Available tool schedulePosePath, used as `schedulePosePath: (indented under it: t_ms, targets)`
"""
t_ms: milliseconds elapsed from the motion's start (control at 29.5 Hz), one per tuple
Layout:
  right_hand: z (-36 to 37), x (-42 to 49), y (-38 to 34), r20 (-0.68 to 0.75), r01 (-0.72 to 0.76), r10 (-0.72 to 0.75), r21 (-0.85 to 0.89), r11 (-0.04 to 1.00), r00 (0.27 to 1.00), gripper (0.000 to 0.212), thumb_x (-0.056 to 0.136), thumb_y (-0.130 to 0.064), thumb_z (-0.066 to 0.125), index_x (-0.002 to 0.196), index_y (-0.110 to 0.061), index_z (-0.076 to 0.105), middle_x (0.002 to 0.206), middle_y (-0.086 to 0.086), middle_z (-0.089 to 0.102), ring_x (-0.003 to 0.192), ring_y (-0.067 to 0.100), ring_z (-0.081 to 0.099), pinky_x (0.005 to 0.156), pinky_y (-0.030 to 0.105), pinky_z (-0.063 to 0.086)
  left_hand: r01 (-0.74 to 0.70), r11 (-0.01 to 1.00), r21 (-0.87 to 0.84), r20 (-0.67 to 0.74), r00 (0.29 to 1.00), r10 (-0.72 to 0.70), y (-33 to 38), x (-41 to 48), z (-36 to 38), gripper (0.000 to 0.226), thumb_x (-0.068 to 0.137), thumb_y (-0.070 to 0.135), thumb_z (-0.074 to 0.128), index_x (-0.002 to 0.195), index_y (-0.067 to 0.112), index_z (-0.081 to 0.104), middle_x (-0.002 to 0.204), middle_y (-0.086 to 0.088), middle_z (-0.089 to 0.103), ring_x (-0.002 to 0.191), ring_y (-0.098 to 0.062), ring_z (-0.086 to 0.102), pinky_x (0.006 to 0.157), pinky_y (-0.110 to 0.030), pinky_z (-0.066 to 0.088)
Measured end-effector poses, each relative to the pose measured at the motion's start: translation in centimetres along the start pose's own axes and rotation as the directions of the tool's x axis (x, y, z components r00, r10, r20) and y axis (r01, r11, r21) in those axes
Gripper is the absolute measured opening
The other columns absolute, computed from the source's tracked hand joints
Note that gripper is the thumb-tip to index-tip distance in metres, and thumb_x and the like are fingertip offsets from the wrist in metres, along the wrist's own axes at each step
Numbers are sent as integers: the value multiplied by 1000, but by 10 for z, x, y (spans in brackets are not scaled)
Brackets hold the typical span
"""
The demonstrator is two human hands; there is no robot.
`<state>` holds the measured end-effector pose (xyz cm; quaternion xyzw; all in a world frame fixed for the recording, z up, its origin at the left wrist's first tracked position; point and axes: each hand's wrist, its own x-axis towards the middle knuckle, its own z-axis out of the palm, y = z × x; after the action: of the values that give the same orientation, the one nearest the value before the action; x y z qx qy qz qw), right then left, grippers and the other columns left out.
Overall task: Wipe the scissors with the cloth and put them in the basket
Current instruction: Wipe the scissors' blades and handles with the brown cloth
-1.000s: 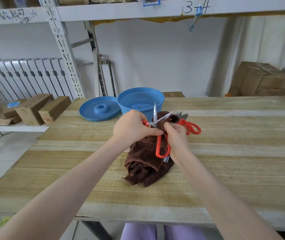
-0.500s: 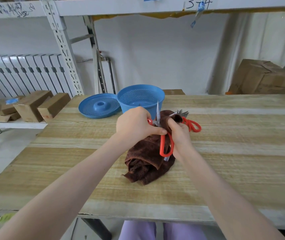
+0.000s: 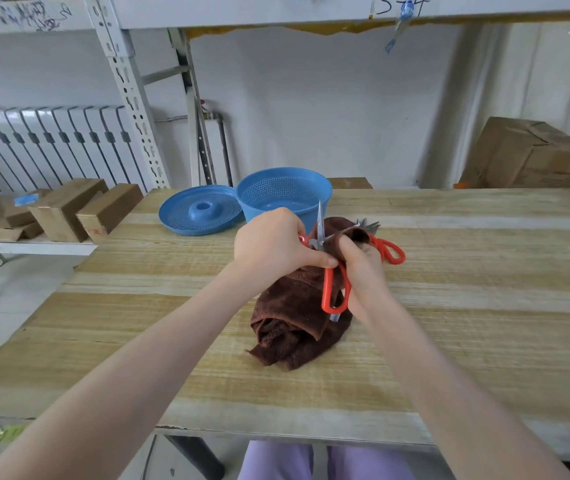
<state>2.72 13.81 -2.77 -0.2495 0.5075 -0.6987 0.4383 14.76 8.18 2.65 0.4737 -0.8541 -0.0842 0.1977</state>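
Observation:
Red-handled scissors [image 3: 332, 289] stand open over the table's middle, one blade pointing up and one red loop hanging down. My left hand [image 3: 273, 247] grips them at the handle near the pivot. My right hand [image 3: 363, 271] pinches the brown cloth [image 3: 294, 327] around the other blade; the rest of the cloth hangs down onto the table. The blue basket [image 3: 285, 195] stands just behind my hands. More red-handled scissors [image 3: 389, 249] lie on the table behind my right hand, partly hidden.
A blue perforated lid [image 3: 200, 209] lies left of the basket. Wooden blocks [image 3: 79, 213] sit on a low shelf at the left. A cardboard box [image 3: 529, 157] stands at the back right. The wooden table [image 3: 484, 306] stretches wide on both sides.
The hands, scissors and cloth stay in nearly the same place. My right hand has shifted slightly along the wrapped blade. The camera has tilted a little.

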Motion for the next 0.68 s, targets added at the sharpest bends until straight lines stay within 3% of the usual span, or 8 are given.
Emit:
schedulePosePath:
  t_ms: [204,305,407,475,577,679]
  targets:
    - [0,4,-2,-5,-5,5,-12,1000,1000,23,92,-8,58,75,-10,74,77,7,74,75,17,71,72,30,58,-20,1000,19,-14,1000,20,0,0,0,65,49,75,74,50,19,41,46,10,39,44,-11,44,44,-23,30]
    - [-1,5,-2,41,-8,9,-30,1000,999,28,91,-7,59,68,-12,75,75,7,74,73,17,71,74,32,58,-3,1000,12,3,1000,3,-1,1,-2,65,46,76,73,50,19,42,46,10,40,44,-11,45,44,-24,30]
    - [-6,3,0,87,-21,27,-66,998,996,36,91,-5,56,62,-13,75,70,6,73,67,16,70,63,26,58,20,999,-38,67,998,-17,-8,2,1,68,45,74,75,46,19,35,36,11,31,39,-12,37,45,-24,27]
    - [-11,2,0,132,-50,56,-50,998,990,28,94,-5,53,79,-8,77,84,12,75,79,21,72,72,29,59,38,998,-52,94,995,-33,-11,2,3,69,45,74,75,45,19,34,32,10,28,39,-12,35,45,-24,26]
    - [-22,1,0,181,-104,112,-57,993,977,22,97,-13,52,107,-5,71,109,18,72,102,30,69,91,44,54,71,996,-62,87,994,-65,-16,2,2,70,43,79,71,48,20,33,37,11,29,40,-12,36,46,-25,27]
    - [-27,2,1,141,-78,91,-92,993,986,18,96,-16,56,99,-9,73,99,13,74,92,26,71,86,44,56,65,997,-50,71,996,-61,-14,1,-1,70,39,83,64,49,19,37,42,11,33,41,-12,38,45,-25,27]
